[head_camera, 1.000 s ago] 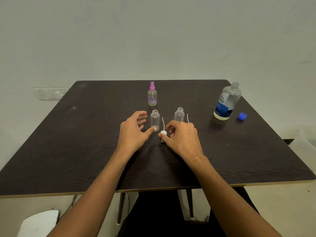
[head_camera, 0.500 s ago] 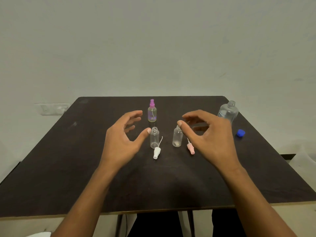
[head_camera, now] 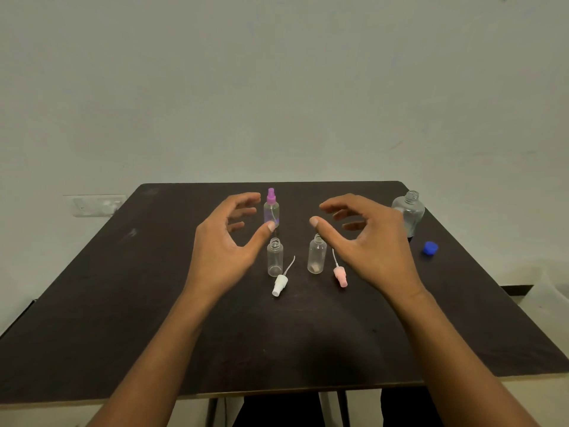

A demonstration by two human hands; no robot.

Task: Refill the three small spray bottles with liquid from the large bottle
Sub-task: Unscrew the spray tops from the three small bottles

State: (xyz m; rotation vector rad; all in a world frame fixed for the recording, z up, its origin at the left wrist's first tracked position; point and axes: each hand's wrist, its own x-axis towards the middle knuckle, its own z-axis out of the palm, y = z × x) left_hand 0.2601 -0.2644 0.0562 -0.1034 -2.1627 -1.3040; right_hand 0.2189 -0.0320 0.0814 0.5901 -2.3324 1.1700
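My left forearm comes in from the lower left of the frame and my right forearm from the lower right, both bare and angling toward the centre. My left hand sits left of centre, palm turned inward, fingers spread and loosely curved, gripping nothing. My right hand mirrors it right of centre, fingers arched, equally empty. The thumbs point at each other, apart.

Your dark desk carries a purple-capped spray bottle upright towards the back. Nearer you stand the left open bottle and the right open bottle. A white spray head and a pink spray head lie beside them. At your right stands the large bottle, uncapped, with a blue cap near it.
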